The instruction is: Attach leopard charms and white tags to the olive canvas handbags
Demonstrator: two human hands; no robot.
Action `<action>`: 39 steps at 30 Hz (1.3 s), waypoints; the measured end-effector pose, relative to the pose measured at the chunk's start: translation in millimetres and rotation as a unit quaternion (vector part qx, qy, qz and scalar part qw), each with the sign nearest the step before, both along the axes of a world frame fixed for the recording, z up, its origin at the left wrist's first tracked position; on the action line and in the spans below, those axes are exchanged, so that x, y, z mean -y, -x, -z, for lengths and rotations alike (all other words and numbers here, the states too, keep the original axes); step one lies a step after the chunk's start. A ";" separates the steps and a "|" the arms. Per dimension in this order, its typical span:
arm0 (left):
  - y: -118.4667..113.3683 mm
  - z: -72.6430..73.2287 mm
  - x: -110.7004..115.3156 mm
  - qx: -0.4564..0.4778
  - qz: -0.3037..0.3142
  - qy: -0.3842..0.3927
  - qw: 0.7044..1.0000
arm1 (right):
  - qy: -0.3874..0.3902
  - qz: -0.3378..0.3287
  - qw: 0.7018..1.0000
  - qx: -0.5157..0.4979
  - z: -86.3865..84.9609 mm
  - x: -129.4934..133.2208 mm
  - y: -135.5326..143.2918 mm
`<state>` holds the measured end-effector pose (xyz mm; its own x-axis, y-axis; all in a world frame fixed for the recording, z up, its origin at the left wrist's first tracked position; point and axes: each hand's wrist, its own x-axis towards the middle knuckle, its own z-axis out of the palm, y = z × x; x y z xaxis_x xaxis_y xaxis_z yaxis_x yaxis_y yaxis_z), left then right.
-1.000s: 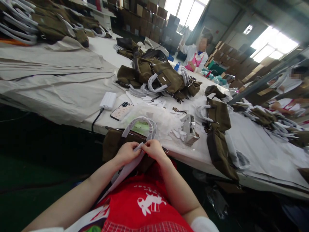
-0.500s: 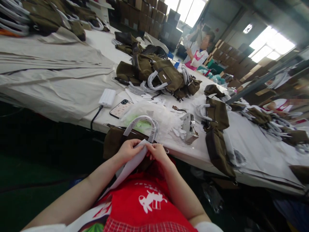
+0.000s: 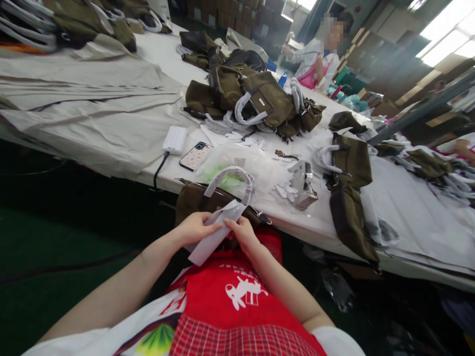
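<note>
Close to my body, at the table's front edge, rests an olive-brown handbag (image 3: 190, 203) with dark trim. One of its handles (image 3: 233, 172), wrapped in whitish material, arches up over the table edge. In front of the bag my left hand (image 3: 197, 228) pinches a strip of white wrapping sheet (image 3: 208, 245). My right hand (image 3: 243, 233) grips the same strip from the other side, thumb on top. The strip is folded, its upper end slanting towards the handle and its lower end hanging over my red apron. What lies beneath the strip is hidden.
Behind the bag lie clear plastic bags (image 3: 256, 170), a phone (image 3: 196, 155), a white power bank (image 3: 174, 140) with a cable and a metal dispenser (image 3: 305, 185). More olive handbags (image 3: 272, 99) are heaped farther back; others (image 3: 351, 160) lie right. A co-worker (image 3: 315, 62) stands across the table.
The white strip has swung from trailing down to my lap to a shorter, folded shape lying across my hands. Both hands still hold it. The view has shifted slightly.
</note>
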<state>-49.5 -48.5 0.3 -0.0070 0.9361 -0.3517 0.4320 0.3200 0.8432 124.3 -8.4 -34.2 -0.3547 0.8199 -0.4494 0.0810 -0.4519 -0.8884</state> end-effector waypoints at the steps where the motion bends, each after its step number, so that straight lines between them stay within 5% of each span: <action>1: 0.8 -1.1 4.7 -0.012 -0.006 -0.006 1.000 | -0.002 -0.001 1.000 0.008 0.1 0.6 1.8; 6: -11.4 -11.3 19.9 -0.176 -0.026 -0.139 0.974 | 0.009 0.022 0.998 0.052 -4.4 4.8 14.2; 10: -28.6 -14.3 27.0 -0.349 -0.010 -0.217 0.912 | 0.018 0.050 0.997 0.056 -6.4 7.4 21.6; 14: -36.8 -8.6 33.5 -0.454 0.070 -0.276 0.844 | 0.022 0.051 0.998 0.043 -7.3 6.7 23.2; 17: -31.3 -7.7 35.6 -0.491 0.103 -0.303 0.810 | 0.040 0.013 0.999 -0.031 -14.7 -0.7 23.6; 22: -16.8 -15.5 31.5 -0.523 0.070 -0.315 0.789 | 0.066 -0.077 0.990 -0.101 -38.7 -19.2 38.7; 26: -18.0 -17.5 28.8 -0.496 0.078 -0.314 0.806 | 0.018 0.030 0.998 -0.056 -40.1 -20.1 64.2; 29: -12.3 -13.9 30.9 -0.429 0.001 -0.314 0.847 | 0.051 0.108 0.989 -0.088 -31.0 -18.9 74.7; 34: 13.1 2.8 40.0 -0.164 -0.235 -0.244 0.926 | 0.148 0.214 0.951 -0.168 -28.3 -27.5 72.9; 39: 14.1 12.5 43.7 0.114 -0.212 -0.150 0.959 | 0.192 0.235 0.931 -0.203 -30.9 -30.7 74.1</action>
